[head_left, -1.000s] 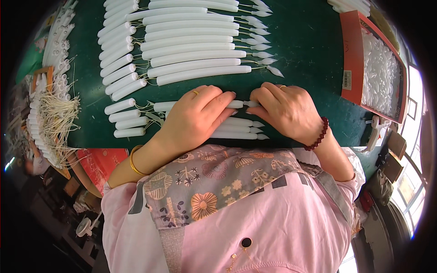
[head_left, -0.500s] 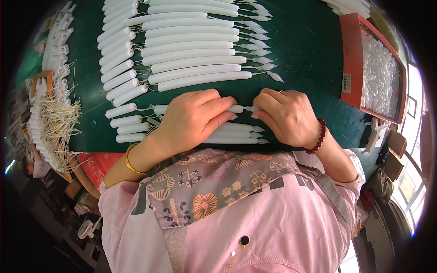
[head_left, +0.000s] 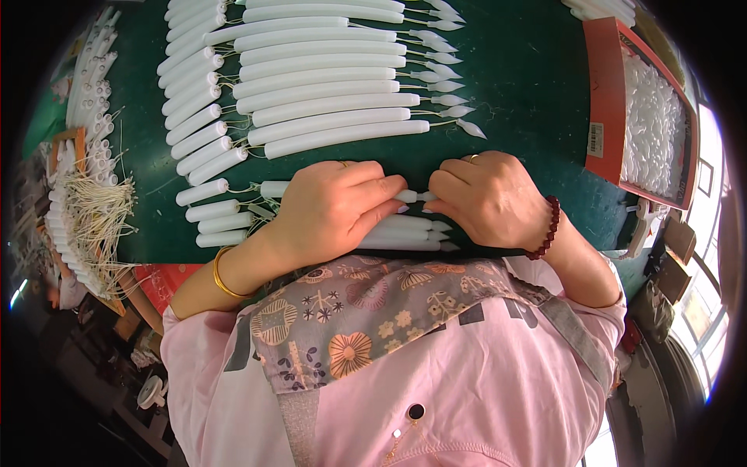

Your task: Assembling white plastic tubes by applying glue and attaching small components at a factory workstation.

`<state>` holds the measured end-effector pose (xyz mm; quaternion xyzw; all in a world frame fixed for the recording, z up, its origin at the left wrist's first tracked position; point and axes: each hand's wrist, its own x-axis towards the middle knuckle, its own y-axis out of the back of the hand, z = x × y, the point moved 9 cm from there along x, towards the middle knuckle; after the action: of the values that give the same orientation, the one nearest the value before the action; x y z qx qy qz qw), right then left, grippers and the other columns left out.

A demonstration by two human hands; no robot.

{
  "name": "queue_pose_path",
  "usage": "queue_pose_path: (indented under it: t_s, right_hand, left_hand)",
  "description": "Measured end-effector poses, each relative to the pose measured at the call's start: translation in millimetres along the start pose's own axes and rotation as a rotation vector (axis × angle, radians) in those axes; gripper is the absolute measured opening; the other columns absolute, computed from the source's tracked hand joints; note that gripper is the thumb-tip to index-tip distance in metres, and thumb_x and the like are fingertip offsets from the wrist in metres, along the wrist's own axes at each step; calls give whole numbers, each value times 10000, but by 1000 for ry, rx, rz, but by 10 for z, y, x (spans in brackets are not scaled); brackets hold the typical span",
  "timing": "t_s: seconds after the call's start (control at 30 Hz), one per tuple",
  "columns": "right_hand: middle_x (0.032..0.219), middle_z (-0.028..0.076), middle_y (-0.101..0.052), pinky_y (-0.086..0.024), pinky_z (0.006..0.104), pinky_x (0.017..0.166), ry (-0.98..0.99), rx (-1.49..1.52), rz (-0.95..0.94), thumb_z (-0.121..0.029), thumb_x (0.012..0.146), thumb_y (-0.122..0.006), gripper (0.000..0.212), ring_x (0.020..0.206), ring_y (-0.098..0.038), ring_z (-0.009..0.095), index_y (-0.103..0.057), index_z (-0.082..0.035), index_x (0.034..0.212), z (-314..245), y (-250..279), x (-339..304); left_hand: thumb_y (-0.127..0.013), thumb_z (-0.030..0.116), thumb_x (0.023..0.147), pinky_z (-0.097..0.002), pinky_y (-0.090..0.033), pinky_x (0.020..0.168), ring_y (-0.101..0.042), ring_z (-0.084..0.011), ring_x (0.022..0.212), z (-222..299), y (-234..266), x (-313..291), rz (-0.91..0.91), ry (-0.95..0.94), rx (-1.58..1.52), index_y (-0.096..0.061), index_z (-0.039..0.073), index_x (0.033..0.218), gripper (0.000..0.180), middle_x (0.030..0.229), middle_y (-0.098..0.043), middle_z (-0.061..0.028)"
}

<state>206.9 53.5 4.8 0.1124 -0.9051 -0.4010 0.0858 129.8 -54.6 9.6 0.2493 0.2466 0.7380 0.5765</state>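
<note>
I see a pink top [head_left: 498,373] with loose sleeves, a paler panel [head_left: 241,420] on the left and dark grey printed blocks [head_left: 471,315]. Across it lies a grey-brown cloth bib [head_left: 366,292] patterned with orange, cream and mauve flowers, its grey strap [head_left: 562,321] showing on the right. I make out a smooth gold bangle [head_left: 221,274] at the left wrist, dark red beads [head_left: 554,229] at the right, a ring [head_left: 471,158] on the right hand [head_left: 490,198], and a round black pendant [head_left: 416,412].
</note>
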Motion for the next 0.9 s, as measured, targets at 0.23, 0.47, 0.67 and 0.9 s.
queue_pose_path:
  t_s: [0.23, 0.47, 0.67, 0.9]
  right_hand:
    - [788, 111, -566, -494, 416, 604, 56, -30, 31, -179, 857, -772, 245, 688, -623, 311, -565, -48, 855, -92, -52, 66]
    - [813, 87, -637, -506, 407, 626, -54, 17, 92, -263, 860, -827, 264, 700, -644, 300, -679, -54, 928, 40, 325, 100]
    - [877, 65, -674, -538, 342, 629, -287, -327, 402, -130, 804, -872, 256, 723, -670, 240, -737, -66, 1011, 280, 594, -191]
    - [872, 25, -686, -529, 306, 612, -231, -231, 343, -69, 833, -829, 202, 696, -681, 209, -687, -80, 976, 155, 404, -172]
  left_hand:
    - [-796, 75, 805, -399, -473, 567, -598, -307, 629, 4, -22, 5, 33, 37, 1, -744, 7, 1020, 232, 817, -614, -102]
    - [-804, 149, 844, -391, -513, 632, -643, -288, 731, 18, 104, 10, 110, 119, -65, -758, 36, 975, 180, 845, -636, -79]
    - [-837, 76, 815, -403, -531, 767, -648, -301, 876, 36, 423, 137, 313, 21, 230, -740, 29, 979, 196, 954, -666, -90]
    - [-829, 137, 805, -395, -453, 790, -596, -252, 919, 11, 152, 252, 201, 21, 439, -675, 93, 1001, 253, 976, -594, -26]
